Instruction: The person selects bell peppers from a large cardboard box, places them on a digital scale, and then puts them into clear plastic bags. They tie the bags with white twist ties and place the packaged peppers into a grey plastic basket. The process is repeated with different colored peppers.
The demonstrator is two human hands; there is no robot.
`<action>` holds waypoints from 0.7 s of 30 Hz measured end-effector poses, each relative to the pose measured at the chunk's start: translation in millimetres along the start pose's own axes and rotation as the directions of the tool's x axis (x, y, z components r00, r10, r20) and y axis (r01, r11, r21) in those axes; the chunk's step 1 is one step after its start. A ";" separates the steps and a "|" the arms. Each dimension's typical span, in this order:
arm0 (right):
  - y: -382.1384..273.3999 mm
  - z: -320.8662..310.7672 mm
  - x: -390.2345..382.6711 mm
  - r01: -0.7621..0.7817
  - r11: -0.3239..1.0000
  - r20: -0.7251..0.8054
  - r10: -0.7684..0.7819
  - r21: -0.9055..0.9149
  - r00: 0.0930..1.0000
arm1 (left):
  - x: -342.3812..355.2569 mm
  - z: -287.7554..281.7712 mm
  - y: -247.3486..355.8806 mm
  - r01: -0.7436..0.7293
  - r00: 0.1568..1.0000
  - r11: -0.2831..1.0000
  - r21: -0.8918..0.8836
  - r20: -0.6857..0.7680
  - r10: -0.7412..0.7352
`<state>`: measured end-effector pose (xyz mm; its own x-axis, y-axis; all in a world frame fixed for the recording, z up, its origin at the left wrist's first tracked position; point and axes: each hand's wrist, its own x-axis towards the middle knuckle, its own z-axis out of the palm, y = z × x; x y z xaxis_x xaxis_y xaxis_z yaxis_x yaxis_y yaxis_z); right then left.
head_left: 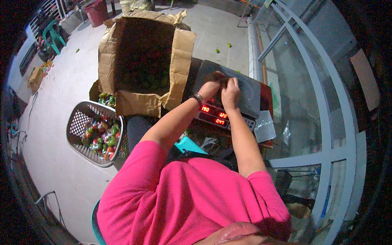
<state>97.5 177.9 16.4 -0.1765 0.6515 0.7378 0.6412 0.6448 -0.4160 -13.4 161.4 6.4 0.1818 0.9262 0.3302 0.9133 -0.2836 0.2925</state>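
Observation:
Both of my hands are close together above the dark plate of a digital scale (249, 90), whose red figures glow below my wrists. My left hand (209, 88), with a bracelet at the wrist, has its fingers closed. Beside it my right hand (231, 94) is pinched shut, its fingers pointing away from me. Something small and dark seems to be between the two hands, too shadowed to name. Left of the scale stands a tall box lined with brown paper (182, 57), its inside dark, with greenish produce faintly showing low down.
A grey plastic basket (72, 130) at the left holds several bagged green and red peppers (107, 139). A transparent plastic bag (265, 125) lies right of the scale. Glass panels in a metal frame (300, 161) bound the right side. Loose green peppers (217, 51) lie on the far floor.

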 end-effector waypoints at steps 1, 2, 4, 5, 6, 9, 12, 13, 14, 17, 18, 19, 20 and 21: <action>1.3 1.9 -0.3 0.017 1.000 -0.025 -0.016 0.024 1.000 | -0.6 3.7 -5.7 -0.164 0.981 0.979 0.124 -0.081 0.175; 2.5 3.2 -0.4 0.035 0.998 -0.050 -0.033 0.049 0.998 | -0.6 8.6 -8.6 -0.055 0.998 0.998 0.007 0.040 0.054; 10.1 -1.6 -2.7 -0.031 0.994 -0.093 0.040 0.101 0.995 | -4.5 -18.8 12.1 0.110 0.978 0.978 -0.176 0.197 -0.074; 10.5 -3.6 -3.4 -0.073 0.991 -0.081 0.083 0.115 0.993 | -10.5 -21.5 16.6 0.177 0.979 0.936 -0.305 0.153 -0.136; 8.8 -3.5 -1.6 -0.111 0.985 -0.068 0.121 0.132 0.990 | -14.3 -25.8 19.5 0.195 0.981 0.898 -0.395 0.076 -0.179; -3.3 -3.4 -0.5 -0.024 0.985 -0.032 0.030 0.172 0.999 | -19.1 -17.9 16.7 0.079 0.972 0.867 -0.492 -0.157 -0.177; -36.2 -35.2 7.1 0.035 0.962 0.040 -0.047 0.270 0.998 | -26.2 -30.7 17.4 0.022 0.988 0.737 -0.676 -0.096 -0.118; -46.3 -49.8 7.3 -0.010 0.951 0.123 -0.029 0.308 0.992 | -34.3 -34.9 19.9 -0.131 0.964 0.791 -0.597 -0.263 -0.038; -56.4 -63.2 5.6 -0.062 0.938 0.203 -0.010 0.342 0.979 | -43.9 -39.6 20.1 -0.273 0.910 0.828 -0.490 -0.412 0.057; -96.6 -77.5 -10.7 -0.129 0.862 0.458 -0.129 0.490 0.880 | -103.4 -85.6 4.8 0.172 0.981 0.280 -0.944 0.190 0.037; -113.9 -83.7 -18.8 -0.353 0.771 0.580 -0.025 0.529 0.814 | -126.1 -95.6 -4.1 0.361 0.929 0.150 -0.920 0.369 0.030; -118.9 -87.5 -25.1 -0.219 0.819 0.544 -0.129 0.530 0.829 | -148.1 -112.2 -9.7 0.473 0.880 0.007 -0.881 0.473 0.041; -121.6 -89.3 -30.6 -0.077 0.844 0.508 -0.244 0.530 0.826 | -172.1 -124.7 -18.9 0.552 0.829 0.003 -0.834 0.548 -0.115; -118.1 -91.6 -37.4 -0.093 0.862 0.550 -0.232 0.499 0.802 | -196.2 -119.2 -46.5 0.602 0.787 -0.055 -0.797 0.603 -0.129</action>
<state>96.8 40.8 86.7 -0.7008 0.5933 0.3961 0.1963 0.6942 -0.6926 -135.0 -36.7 35.0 0.2456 0.9154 -0.3189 -0.2313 0.3748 0.8978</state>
